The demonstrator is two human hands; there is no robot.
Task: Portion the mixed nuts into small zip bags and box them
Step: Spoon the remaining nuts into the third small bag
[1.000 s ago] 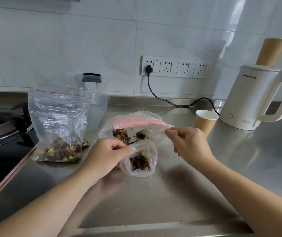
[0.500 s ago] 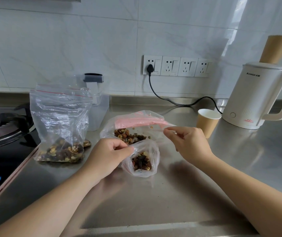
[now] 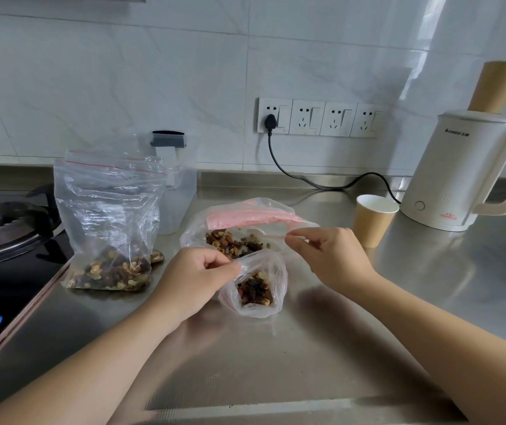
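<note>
On the steel countertop [image 3: 322, 348], near its middle, one small clear zip bag [image 3: 257, 286] is standing upright with a dark clump of mixed nuts [image 3: 255, 288] lying in its bottom. The left hand [image 3: 193, 280] is pinching the bag's rim between curled fingers and thumb, holding its mouth open. The right hand [image 3: 326, 256] is pinching the far edge of a second, larger clear bag with a pink strip [image 3: 245, 217], which is lying just behind the small one with loose nuts spread inside it. To the left, a third, tall clear zip bag with a red seal line [image 3: 107, 216] is standing upright, nuts piled at its base. Behind it, one clear plastic box with a grey clip [image 3: 178, 191] is sitting against the wall. Farther right, one brown paper cup [image 3: 373, 220] is standing near one white electric kettle [image 3: 466, 170], which is bearing a second brown cup [image 3: 497, 85] upside down on its lid. One black cord [image 3: 307, 179] is running to four white wall sockets [image 3: 319, 118]. One black gas hob [image 3: 3, 237] is lying at far left.
</note>
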